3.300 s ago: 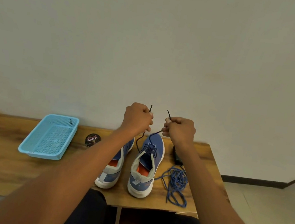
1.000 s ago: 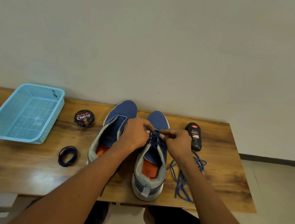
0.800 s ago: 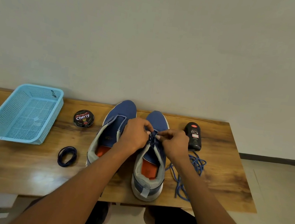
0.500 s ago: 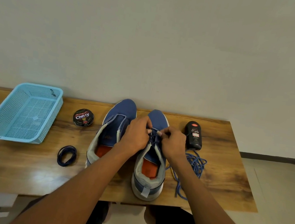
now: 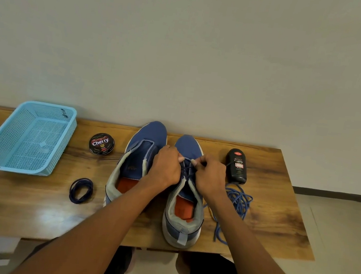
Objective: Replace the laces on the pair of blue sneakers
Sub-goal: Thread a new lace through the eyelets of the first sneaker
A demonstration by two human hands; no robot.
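Wooden table (image 5: 24,214) against plain wall; left hand (image 5: 165,169), right hand (image 5: 209,179) seemingly pinching lace (image 5: 187,170) over right sneaker (image 5: 183,218).

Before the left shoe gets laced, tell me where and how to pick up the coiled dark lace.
Pinch the coiled dark lace across its bundled strands at the near or far end of the loop, coming straight down from above. It lies flat on the table, open in the middle, with bare wood all round, so fingers can close over one side.
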